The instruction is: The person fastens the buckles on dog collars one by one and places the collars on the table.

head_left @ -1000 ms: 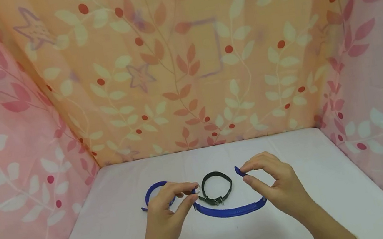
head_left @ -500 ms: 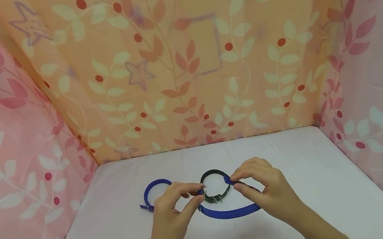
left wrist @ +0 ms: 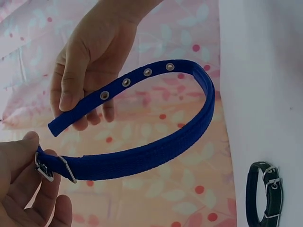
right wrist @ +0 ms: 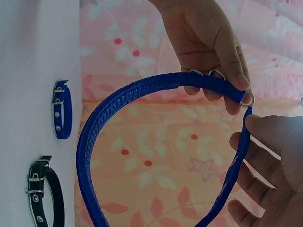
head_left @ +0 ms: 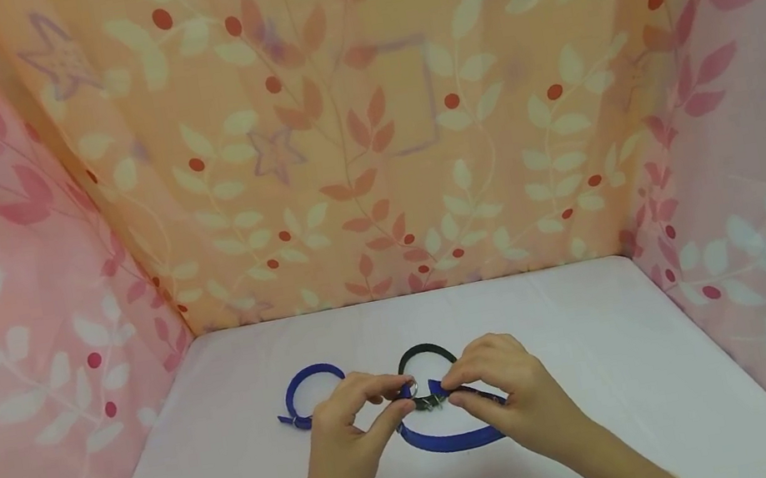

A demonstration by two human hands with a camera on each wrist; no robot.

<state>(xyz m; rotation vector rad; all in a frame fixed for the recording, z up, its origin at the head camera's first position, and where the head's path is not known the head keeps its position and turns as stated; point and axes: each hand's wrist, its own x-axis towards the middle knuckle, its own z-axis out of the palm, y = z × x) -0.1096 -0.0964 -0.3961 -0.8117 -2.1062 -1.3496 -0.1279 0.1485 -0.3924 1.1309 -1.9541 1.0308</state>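
A blue dog collar [head_left: 455, 440] is held up unfastened and bent into a loop. My left hand [head_left: 346, 429] pinches its buckle end; in the left wrist view, the metal buckle [left wrist: 43, 168] and a keeper loop [left wrist: 67, 170] show there. Between thumb and fingers, my right hand [head_left: 519, 394] grips the tail end, which carries several metal eyelets [left wrist: 126, 82]. The tail tip [right wrist: 249, 111] looks very close to a metal ring [right wrist: 251, 99] by my left fingertips in the right wrist view; whether they touch I cannot tell.
Behind the hands lies a black collar [head_left: 424, 348], buckled into a ring on the white table [head_left: 238, 466]. Another blue collar [head_left: 309, 370], also closed in a ring, lies to its left. Flowered cloth walls [head_left: 375, 189] stand at the back and both sides.
My right hand has moved left and slightly down, bringing the collar's tail close to the buckle end. My left hand has shifted slightly right and down. The collars on the table stay put.
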